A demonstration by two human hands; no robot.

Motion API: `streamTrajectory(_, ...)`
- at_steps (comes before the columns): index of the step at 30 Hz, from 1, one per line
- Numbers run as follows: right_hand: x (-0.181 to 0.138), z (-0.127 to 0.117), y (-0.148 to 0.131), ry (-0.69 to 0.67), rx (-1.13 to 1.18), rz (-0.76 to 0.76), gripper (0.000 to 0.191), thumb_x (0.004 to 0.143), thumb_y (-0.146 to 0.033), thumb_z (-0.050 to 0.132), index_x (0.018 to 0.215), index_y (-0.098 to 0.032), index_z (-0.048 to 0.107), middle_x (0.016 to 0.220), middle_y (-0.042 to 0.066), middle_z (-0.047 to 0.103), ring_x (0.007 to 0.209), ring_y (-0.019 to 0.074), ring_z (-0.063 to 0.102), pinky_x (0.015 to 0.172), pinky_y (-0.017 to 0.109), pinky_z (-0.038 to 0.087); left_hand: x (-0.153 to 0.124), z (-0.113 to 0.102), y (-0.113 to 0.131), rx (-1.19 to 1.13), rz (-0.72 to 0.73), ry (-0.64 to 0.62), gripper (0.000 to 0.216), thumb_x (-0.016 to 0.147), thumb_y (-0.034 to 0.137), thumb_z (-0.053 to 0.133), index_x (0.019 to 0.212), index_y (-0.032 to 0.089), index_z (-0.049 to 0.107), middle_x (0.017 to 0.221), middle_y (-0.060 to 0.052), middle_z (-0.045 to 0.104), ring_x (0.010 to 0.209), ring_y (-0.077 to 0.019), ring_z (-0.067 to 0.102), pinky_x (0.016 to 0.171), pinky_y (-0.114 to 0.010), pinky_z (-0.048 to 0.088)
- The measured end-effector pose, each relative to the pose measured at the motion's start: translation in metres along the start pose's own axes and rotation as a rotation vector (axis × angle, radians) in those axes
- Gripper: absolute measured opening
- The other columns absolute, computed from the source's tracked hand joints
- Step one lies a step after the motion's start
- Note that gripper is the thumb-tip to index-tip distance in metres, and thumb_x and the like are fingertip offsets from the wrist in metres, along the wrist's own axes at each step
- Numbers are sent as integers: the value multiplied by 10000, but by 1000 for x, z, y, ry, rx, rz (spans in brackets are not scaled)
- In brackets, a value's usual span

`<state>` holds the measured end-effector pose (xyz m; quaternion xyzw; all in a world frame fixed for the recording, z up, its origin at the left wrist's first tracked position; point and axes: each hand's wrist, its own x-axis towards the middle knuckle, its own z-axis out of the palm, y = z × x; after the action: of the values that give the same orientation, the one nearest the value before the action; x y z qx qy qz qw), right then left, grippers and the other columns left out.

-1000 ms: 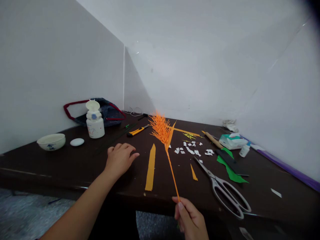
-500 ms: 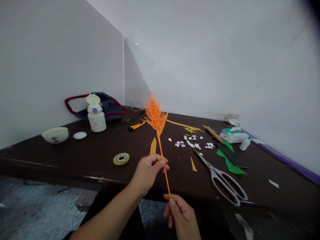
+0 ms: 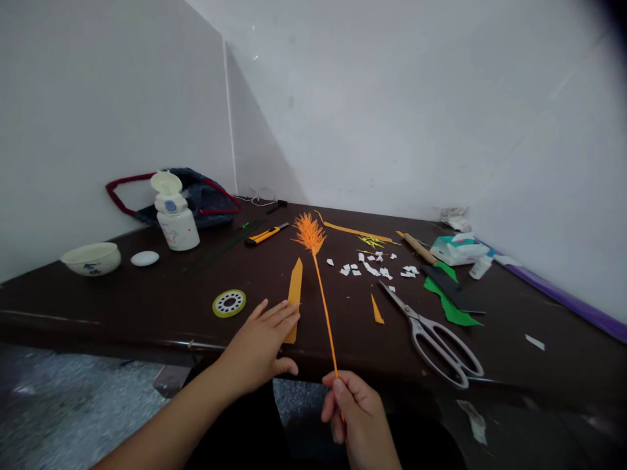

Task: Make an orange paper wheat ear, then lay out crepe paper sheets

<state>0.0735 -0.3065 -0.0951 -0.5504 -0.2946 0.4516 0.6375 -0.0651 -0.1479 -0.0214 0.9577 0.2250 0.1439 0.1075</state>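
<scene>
My right hand (image 3: 353, 414) pinches the lower end of an orange paper wheat stalk (image 3: 319, 284) near the table's front edge; its spiky ear points away from me over the dark table (image 3: 147, 307). Fingers stretched, my left hand (image 3: 260, 346) lies open at the front edge, fingertips touching the near end of a long orange paper strip (image 3: 294, 295). A yellow-green tape roll (image 3: 228, 303) lies just left of that hand.
Scissors (image 3: 431, 333) lie to the right, beside a small orange sliver (image 3: 376, 311), green paper (image 3: 450, 307) and white scraps (image 3: 375, 269). Farther back are a yellow utility knife (image 3: 264, 234), white bottle (image 3: 172, 215), bowl (image 3: 91, 258), bag (image 3: 196, 196) and tissue pack (image 3: 453, 249).
My left hand let go of the stalk and dropped flat onto the table by the orange strip. The stalk tilted down toward the table, still held by my right hand.
</scene>
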Motion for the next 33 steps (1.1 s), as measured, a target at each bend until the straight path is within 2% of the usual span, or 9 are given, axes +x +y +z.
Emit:
streamTrajectory(4, 0, 2, 1, 22, 25, 2, 458, 777, -570, 561, 831, -117, 600, 496, -17, 578, 319, 29, 345, 352, 159, 189, -18, 16, 1, 67, 51, 75, 458, 740, 377, 660, 1174, 253, 584, 1280, -75, 567, 1199, -250, 499, 1026, -460, 334)
streamTrajectory(11, -3, 6, 0, 27, 38, -20, 419, 789, -534, 572, 845, -120, 605, 501, -18, 578, 328, 31, 339, 362, 170, 190, -39, 28, 11, 68, 116, 379, 238, 814, 134, 519, 970, 225, 674, 1130, -66, 669, 1069, -227, 596, 917, -420, 461)
streamTrajectory(17, -6, 11, -3, 6, 93, -37, 346, 804, -472, 592, 846, -129, 614, 528, -17, 588, 354, 37, 379, 376, 168, 229, -48, 20, 17, -91, -13, 543, 183, 822, 151, 532, 890, 226, 685, 968, -59, 704, 836, -181, 653, 754, -327, 525)
streamTrajectory(21, -7, 24, -9, -47, 254, 26, 309, 761, -449, 648, 789, -141, 629, 713, 49, 670, 467, 85, 525, 438, 198, 390, -51, 18, 27, -284, -144, 639, 157, 831, 146, 535, 904, 200, 663, 885, -55, 696, 814, -157, 653, 737, -266, 530)
streamTrajectory(23, -8, 31, -13, -65, 313, 73, 309, 731, -451, 676, 767, -148, 629, 909, 94, 681, 561, 117, 587, 473, 227, 448, -53, 21, 32, -303, -131, 645, 178, 827, 125, 529, 920, 199, 662, 900, -61, 697, 822, -158, 654, 744, -263, 530)
streamTrajectory(25, -7, 37, -17, -64, 336, 98, 316, 706, -457, 697, 747, -152, 624, 992, 103, 666, 603, 134, 611, 476, 236, 464, -56, 28, 35, -291, -32, 600, 230, 817, 93, 523, 960, 205, 664, 928, -68, 698, 840, -164, 655, 747, -261, 530)
streamTrajectory(27, -6, 40, -19, -52, 324, 96, 322, 710, -466, 692, 754, -155, 621, 841, 76, 680, 568, 134, 601, 465, 232, 455, -59, 36, 38, -283, 85, 537, 283, 801, 75, 535, 1011, 217, 660, 959, -74, 697, 859, -173, 652, 748, -265, 529)
streamTrajectory(30, -5, 39, -18, -42, 264, 63, 324, 745, -473, 660, 769, -152, 626, 565, 3, 601, 471, 106, 532, 443, 206, 408, -63, 44, 44, -339, 187, 454, 350, 790, 58, 542, 1071, 242, 642, 997, -75, 690, 849, -170, 645, 741, -270, 521)
streamTrajectory(33, -4, 33, -15, -31, 186, 17, 307, 778, -448, 636, 761, -142, 635, 540, -17, 562, 438, 72, 455, 430, 184, 341, -67, 45, 49, -515, 194, 387, 382, 775, 86, 559, 1112, 255, 618, 1028, -79, 672, 896, -189, 628, 790, -310, 504)
